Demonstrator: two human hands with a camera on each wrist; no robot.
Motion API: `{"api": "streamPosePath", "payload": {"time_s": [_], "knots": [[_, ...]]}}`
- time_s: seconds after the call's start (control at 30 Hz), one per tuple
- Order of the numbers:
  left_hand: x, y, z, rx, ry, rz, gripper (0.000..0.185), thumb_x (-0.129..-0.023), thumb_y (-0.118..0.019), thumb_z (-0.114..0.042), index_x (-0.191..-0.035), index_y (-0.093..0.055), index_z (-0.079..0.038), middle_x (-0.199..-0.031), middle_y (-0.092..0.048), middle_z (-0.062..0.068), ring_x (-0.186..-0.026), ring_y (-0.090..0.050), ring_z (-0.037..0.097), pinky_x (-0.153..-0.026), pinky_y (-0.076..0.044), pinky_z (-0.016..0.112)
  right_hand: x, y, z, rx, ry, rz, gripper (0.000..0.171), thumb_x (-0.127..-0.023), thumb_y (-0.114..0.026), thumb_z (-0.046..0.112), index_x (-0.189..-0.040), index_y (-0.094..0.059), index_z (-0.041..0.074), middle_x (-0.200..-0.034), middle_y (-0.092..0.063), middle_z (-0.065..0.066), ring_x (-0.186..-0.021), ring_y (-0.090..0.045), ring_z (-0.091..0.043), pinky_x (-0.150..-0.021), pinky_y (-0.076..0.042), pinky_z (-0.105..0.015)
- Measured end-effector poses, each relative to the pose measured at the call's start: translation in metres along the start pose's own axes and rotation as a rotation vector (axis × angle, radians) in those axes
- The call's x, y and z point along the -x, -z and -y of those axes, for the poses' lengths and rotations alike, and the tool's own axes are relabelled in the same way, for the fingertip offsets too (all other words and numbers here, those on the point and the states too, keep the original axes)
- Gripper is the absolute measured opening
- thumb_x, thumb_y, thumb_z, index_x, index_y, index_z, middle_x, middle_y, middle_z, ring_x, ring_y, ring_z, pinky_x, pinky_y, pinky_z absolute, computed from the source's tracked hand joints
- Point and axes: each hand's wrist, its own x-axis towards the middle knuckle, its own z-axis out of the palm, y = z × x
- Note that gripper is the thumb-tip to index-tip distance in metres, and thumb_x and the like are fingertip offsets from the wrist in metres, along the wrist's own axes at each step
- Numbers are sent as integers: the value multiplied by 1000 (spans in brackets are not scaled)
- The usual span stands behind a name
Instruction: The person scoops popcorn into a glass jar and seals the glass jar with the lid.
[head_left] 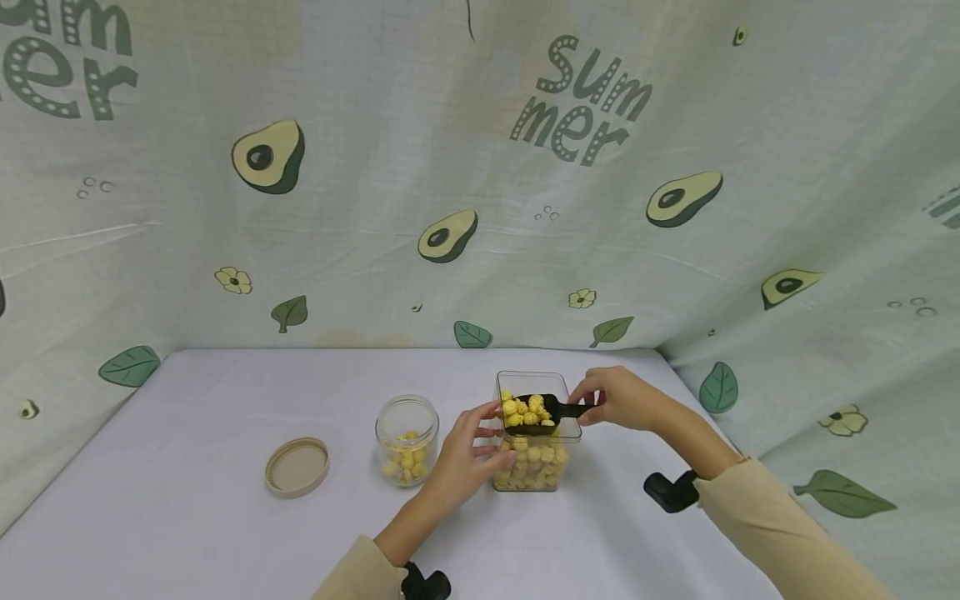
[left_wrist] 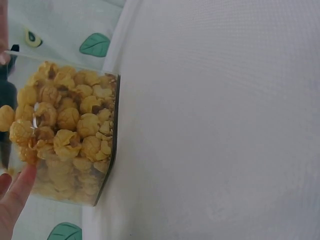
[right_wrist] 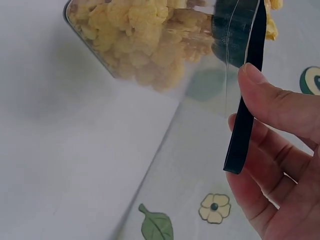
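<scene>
A clear square container (head_left: 551, 384) stands on the table, largely filled with yellow popcorn (head_left: 528, 468). My left hand (head_left: 459, 458) holds its left side, thumb at the front and fingers spread along the side wall. In the left wrist view a fingertip touches the container's wall. My right hand (head_left: 618, 397) pinches the handle of a black scoop (head_left: 572, 410) between thumb and fingers. The scoop lies level at the container's mouth, its bowl loaded with popcorn. The right wrist view shows the handle (right_wrist: 239, 140) jutting out past the container's wall.
Left of the container stands a round clear jar (head_left: 407, 402), uncovered, with some popcorn in its lower part. Farther left a round beige lid (head_left: 297, 468) lies on the white table (head_left: 187, 467). A printed cloth (head_left: 360, 167) hangs behind the table and along its sides.
</scene>
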Motion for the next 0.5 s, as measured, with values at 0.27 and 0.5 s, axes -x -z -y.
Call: {"api": "streamPosePath", "payload": {"time_s": [0.27, 0.5], "knots": [[0, 0, -2, -6, 9, -3, 67, -82, -71, -19, -140, -37, -12, -129, -44, 14, -108, -54, 26, -85, -54, 27, 4, -2, -7, -39, -28, -32, 20, -76, -75, 13, -95, -71, 8, -78, -58, 3, -70, -51, -13, -57, -44, -23], [0, 0, -3, -20, 19, 2, 67, -83, -70, -21, -140, -36, -12, -129, -43, 14, -107, -54, 25, -85, -55, 28, 12, -2, -13, -45, -64, -56, 23, -77, -74, 17, -99, -71, 9, -81, -60, 3, -71, -51, -12, -57, -45, -23]]}}
